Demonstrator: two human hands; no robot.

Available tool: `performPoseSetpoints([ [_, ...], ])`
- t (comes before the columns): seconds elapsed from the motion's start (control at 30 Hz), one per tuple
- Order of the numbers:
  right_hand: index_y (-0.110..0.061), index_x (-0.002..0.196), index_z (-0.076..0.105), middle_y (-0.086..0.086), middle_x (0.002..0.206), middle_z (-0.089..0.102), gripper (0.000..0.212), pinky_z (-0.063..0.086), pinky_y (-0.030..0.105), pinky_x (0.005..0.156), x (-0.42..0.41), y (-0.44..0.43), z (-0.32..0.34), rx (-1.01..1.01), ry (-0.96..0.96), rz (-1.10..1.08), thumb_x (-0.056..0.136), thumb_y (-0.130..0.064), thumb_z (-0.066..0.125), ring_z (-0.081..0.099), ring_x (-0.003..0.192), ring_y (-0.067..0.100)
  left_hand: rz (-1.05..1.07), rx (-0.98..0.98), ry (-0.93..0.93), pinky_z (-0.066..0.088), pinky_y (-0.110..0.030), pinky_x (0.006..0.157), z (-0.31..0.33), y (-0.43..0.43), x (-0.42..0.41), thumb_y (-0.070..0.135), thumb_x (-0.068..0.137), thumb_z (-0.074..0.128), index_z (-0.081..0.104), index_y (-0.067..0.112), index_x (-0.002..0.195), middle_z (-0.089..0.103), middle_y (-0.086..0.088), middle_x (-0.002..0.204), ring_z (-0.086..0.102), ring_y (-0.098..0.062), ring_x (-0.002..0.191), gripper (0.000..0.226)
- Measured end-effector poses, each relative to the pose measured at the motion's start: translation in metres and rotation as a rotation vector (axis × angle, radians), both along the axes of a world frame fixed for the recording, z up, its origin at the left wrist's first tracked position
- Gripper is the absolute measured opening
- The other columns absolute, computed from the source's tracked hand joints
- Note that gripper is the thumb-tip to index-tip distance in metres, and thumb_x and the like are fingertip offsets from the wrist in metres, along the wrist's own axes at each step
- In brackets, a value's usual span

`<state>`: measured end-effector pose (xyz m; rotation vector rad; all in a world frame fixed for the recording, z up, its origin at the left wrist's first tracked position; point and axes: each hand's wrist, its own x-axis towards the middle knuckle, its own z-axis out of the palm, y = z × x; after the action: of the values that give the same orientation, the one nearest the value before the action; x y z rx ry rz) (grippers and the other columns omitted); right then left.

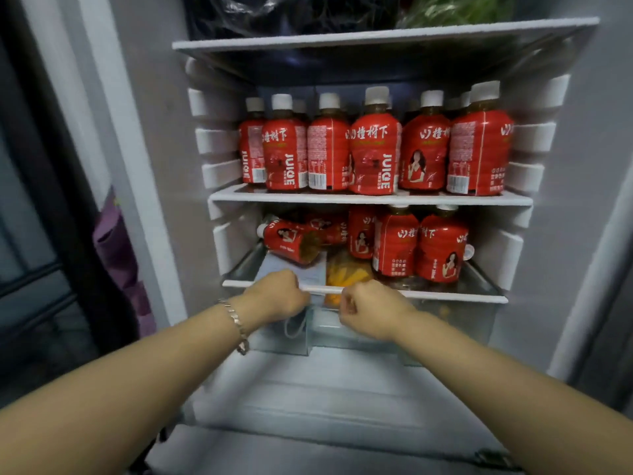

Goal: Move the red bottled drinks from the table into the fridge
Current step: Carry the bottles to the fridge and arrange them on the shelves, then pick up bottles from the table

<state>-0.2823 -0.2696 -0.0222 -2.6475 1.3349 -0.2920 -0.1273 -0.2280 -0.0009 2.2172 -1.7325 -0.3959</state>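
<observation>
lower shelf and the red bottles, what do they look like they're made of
Lower shelf: apparently clear glass or plastic, since food shows through, with a white plastic-looking front rail. Red bottles: probably clear plastic; brown drink shows at the necks, with glossy red wraps and white caps.

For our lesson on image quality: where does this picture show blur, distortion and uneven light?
Head view: wide-angle bending bows the fridge walls; forearms and both hands look soft with motion blur; upper-shelf bottles are brightly lit; the left door side falls dark.
</observation>
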Motion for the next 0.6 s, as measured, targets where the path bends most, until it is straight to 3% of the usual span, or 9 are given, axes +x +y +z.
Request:
performPoseSetpoints([
  [0.1, -0.009, 0.103, 0.067, 0.011, 0.096, 0.072, 0.026, 0.049, 0.027, 0.066, 0.019, 0.021, 0.002, 0.152, 0.217, 0.218, 0.089, -0.024, 0.051, 0.067, 0.082, 0.024, 0.097, 0.108, 0.006, 0.046, -0.026, 0.054, -0.009, 0.043, 0.002, 0.025, 0.093, 0.047, 0.054, 0.014, 0.069, 0.060, -0.005, 0.071, 0.059, -0.023, 0.062, 0.027],
  [0.2, -0.006, 0.111, 0.065, 0.013, 0.101, 0.071, 0.032, 0.050, 0.029, 0.073, 0.043, 0.064, -0.007, 0.151, 0.404, 0.433, 0.091, -0.025, 0.050, 0.066, 0.090, 0.026, 0.376, 0.122, 0.080, 0.046, -0.026, 0.053, -0.028, 0.107, 0.004, 0.022, 0.090, 0.047, 0.047, 0.010, 0.066, 0.064, -0.011, 0.075, 0.059, -0.024, 0.060, 0.027],
  [0.33, -0.007, 0.112, 0.065, 0.013, 0.108, 0.068, 0.032, 0.049, 0.032, 0.083, 0.075, 0.137, -0.020, 0.118, 0.436, 0.686, 0.091, -0.026, 0.050, 0.063, 0.095, 0.027, 0.642, 0.142, 0.074, 0.045, -0.026, 0.058, -0.049, 0.209, 0.007, 0.024, 0.092, 0.047, 0.053, 0.008, 0.068, 0.054, -0.003, 0.064, 0.056, -0.019, 0.059, 0.029],
  [0.43, -0.005, 0.112, 0.063, 0.014, 0.113, 0.065, 0.030, 0.050, 0.035, 0.081, 0.091, 0.185, -0.028, 0.122, 0.453, 0.829, 0.092, -0.024, 0.051, 0.062, 0.098, 0.028, 0.792, 0.170, 0.082, 0.046, -0.029, 0.066, -0.059, 0.274, 0.006, 0.027, 0.092, 0.047, 0.047, 0.010, 0.061, 0.051, 0.000, 0.062, 0.059, -0.025, 0.074, 0.034],
  [0.5, -0.009, 0.113, 0.062, 0.008, 0.116, 0.062, 0.027, 0.048, 0.035, 0.078, 0.103, 0.230, -0.034, 0.109, 0.453, 0.945, 0.093, -0.024, 0.051, 0.059, 0.098, 0.024, 0.913, 0.185, 0.102, 0.049, -0.032, 0.070, -0.067, 0.336, 0.000, 0.026, 0.090, 0.047, 0.047, 0.012, 0.059, 0.051, 0.000, 0.060, 0.057, -0.025, 0.070, 0.034],
  [0.6, -0.014, 0.111, 0.061, 0.007, 0.118, 0.060, 0.025, 0.048, 0.034, 0.081, 0.111, 0.325, -0.044, 0.084, 0.465, 1.160, 0.093, -0.028, 0.051, 0.058, 0.100, 0.024, 1.149, 0.164, 0.157, 0.047, -0.027, 0.056, -0.074, 0.442, -0.030, 0.021, 0.090, 0.047, 0.052, 0.007, 0.069, 0.053, -0.002, 0.060, 0.054, -0.016, 0.055, 0.026],
])
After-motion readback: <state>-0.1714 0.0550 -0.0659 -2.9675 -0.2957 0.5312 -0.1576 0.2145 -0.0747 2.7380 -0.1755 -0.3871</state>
